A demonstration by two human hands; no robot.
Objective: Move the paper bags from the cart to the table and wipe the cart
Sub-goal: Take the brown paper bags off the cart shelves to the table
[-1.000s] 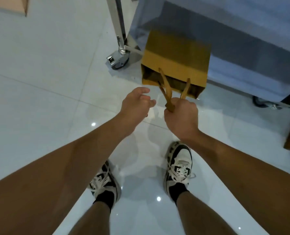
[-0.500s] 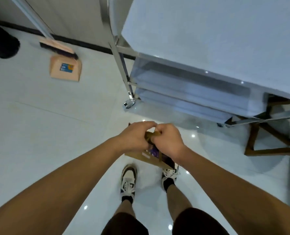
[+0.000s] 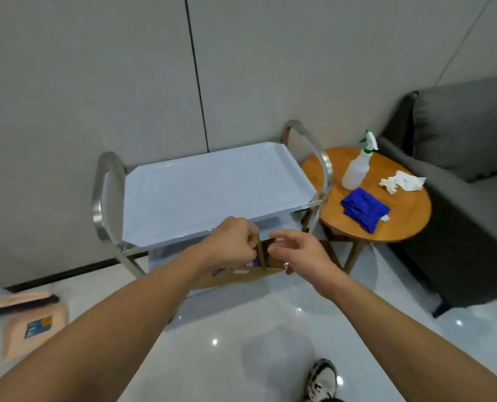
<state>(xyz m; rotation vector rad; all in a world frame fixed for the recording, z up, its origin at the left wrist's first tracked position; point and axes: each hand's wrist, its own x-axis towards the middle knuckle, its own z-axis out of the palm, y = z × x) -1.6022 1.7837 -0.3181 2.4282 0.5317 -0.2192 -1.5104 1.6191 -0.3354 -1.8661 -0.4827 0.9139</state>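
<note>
Just in front of the cart point(image 3: 212, 187), both forearms reach forward. The left hand point(image 3: 232, 245) grips the paper bag point(image 3: 241, 275) handle with curled fingers; the right hand point(image 3: 296, 253) hovers beside it, fingers loosely spread. Bag hangs upright, mouth upward, long axis left-right.

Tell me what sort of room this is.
Probably a lounge or waiting area rather than a kitchen: a grey sofa beside a small round wooden table, plain panelled walls, glossy floor tiles, and a steel service cart.
</note>
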